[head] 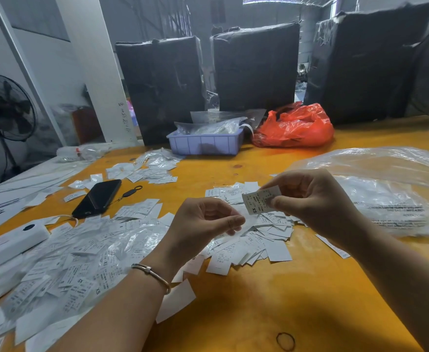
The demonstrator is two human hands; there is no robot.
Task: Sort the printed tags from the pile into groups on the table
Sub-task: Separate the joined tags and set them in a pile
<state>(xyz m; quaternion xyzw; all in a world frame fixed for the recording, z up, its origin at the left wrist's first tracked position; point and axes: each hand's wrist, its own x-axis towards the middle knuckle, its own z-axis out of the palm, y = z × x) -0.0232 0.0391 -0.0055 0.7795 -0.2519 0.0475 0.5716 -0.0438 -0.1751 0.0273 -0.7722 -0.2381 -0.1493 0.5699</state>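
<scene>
Head view: a loose pile [63,265] of printed tags spread left of the left hand [203,222], whose curled fingers pinched a thin, pale slip too blurred to identify. Just right, the right hand [307,199] pinched an XS tag [257,201] above a smaller heap [259,237] on the orange worktop [259,301].

tags [255,240] white, black print | table [271,295] orange | bag [294,127] red | tray [205,144] lilac
</scene>
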